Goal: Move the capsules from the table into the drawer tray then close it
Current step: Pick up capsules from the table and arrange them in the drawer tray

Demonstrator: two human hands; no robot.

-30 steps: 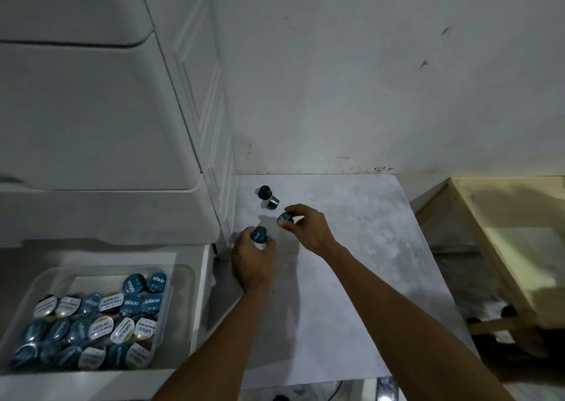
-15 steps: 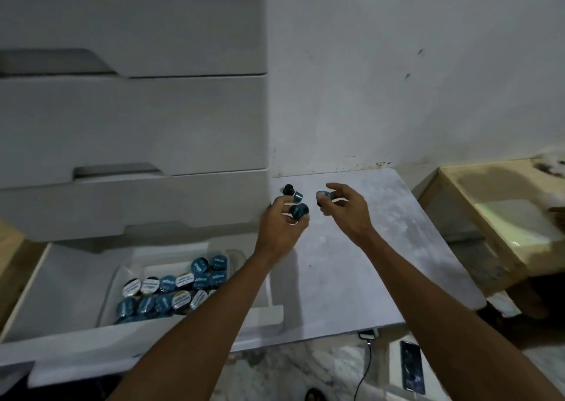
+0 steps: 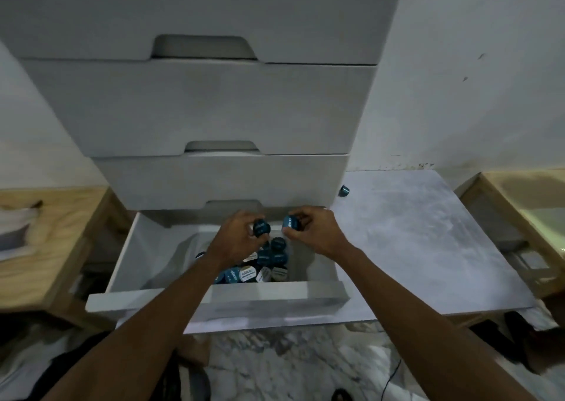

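The bottom drawer (image 3: 214, 298) of the white cabinet stands pulled out. Inside it a clear tray (image 3: 186, 247) holds several blue and white capsules (image 3: 260, 266), partly hidden by my arms. My left hand (image 3: 237, 238) hovers over the tray, shut on a blue capsule (image 3: 262, 228). Just to its right, my right hand (image 3: 312, 232) grips another blue capsule (image 3: 290, 222), also above the tray. One blue capsule (image 3: 345, 190) lies on the marble table (image 3: 428, 247), close to the cabinet's side.
The white cabinet (image 3: 208, 110) has three shut drawers above the open one. A wooden surface (image 3: 46, 238) with cloth on it sits to the left, a wooden frame (image 3: 519, 217) to the right. Marble floor and a cable (image 3: 391, 379) lie below.
Both hands have carried their capsules leftward from the table to above the open drawer's tray. My head has turned left, so the cabinet now fills the middle of the view.
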